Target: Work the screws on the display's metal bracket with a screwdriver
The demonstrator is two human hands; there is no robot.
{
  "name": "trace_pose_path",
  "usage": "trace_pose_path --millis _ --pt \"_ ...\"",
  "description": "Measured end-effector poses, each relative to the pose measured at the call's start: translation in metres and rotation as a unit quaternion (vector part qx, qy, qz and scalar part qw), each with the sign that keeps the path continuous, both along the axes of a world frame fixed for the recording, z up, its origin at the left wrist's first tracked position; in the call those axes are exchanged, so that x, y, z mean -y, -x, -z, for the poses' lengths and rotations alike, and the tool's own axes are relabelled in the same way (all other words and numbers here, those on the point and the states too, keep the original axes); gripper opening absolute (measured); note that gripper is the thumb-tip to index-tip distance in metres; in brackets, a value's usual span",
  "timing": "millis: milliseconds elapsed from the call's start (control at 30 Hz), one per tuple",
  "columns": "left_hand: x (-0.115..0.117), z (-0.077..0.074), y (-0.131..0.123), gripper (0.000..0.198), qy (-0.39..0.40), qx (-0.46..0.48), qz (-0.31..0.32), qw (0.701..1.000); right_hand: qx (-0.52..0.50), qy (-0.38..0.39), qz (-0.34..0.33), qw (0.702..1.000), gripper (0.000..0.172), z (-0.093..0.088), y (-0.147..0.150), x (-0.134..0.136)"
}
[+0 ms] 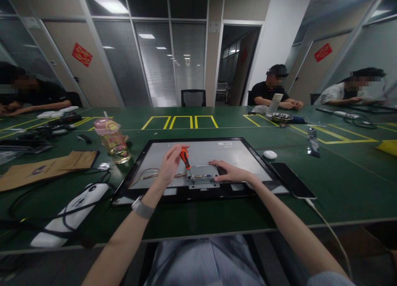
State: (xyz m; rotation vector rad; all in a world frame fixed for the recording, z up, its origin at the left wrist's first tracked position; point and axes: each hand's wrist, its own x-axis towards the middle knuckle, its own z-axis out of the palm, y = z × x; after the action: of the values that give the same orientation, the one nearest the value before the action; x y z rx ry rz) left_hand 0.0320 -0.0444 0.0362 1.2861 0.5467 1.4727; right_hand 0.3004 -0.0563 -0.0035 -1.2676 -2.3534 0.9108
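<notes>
A flat display panel [248,160] with a black frame lies back-up on the green table in front of me. Near its front edge sits a metal bracket [204,186] with a row of connector ports along it. My left hand [170,164] is closed around an orange and black screwdriver [185,158], held nearly upright with its shaft pointing down at the bracket's left end. The screwdriver's tip is too small to make out. My right hand [231,171] grips the bracket's right end, thumb at the front and fingers behind. Thin wires [145,173] lie on the panel left of the bracket.
Left of the panel stand a pink-lidded drink cup [113,139], a brown paper bag [46,168] and a white power strip [72,213] with black cables. To the right lie a phone [293,180] on a cable and a white case [269,154]. Several people sit across the table.
</notes>
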Motion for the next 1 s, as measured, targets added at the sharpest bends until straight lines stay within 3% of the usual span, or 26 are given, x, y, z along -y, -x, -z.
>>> trace_pose_path --millis 100,333,567,800,1000 --pt "-0.0012 0.0023 0.0006 0.024 -0.005 -0.018 -0.018 1.000 0.004 0.007 0.007 1.000 0.082 0.0003 0.0001 0.0001" --pt "-0.0001 -0.0005 -0.0024 0.024 0.003 0.035 0.032 0.999 0.021 0.009 0.012 1.000 0.085 0.0012 0.0008 -0.0009" --pt "-0.0029 0.0044 -0.0013 0.021 -0.015 -0.014 -0.046 0.999 0.017 0.011 0.011 1.000 0.083 0.0038 -0.0008 -0.0031" --pt "-0.0005 0.0008 -0.0006 0.023 -0.007 0.029 0.030 0.999 0.011 0.011 0.013 1.000 0.082 0.0024 -0.0006 -0.0015" --pt "0.0034 -0.0038 -0.0011 0.025 0.004 0.014 0.025 1.000 0.006 0.012 0.013 1.000 0.081 -0.0001 0.0005 0.0002"
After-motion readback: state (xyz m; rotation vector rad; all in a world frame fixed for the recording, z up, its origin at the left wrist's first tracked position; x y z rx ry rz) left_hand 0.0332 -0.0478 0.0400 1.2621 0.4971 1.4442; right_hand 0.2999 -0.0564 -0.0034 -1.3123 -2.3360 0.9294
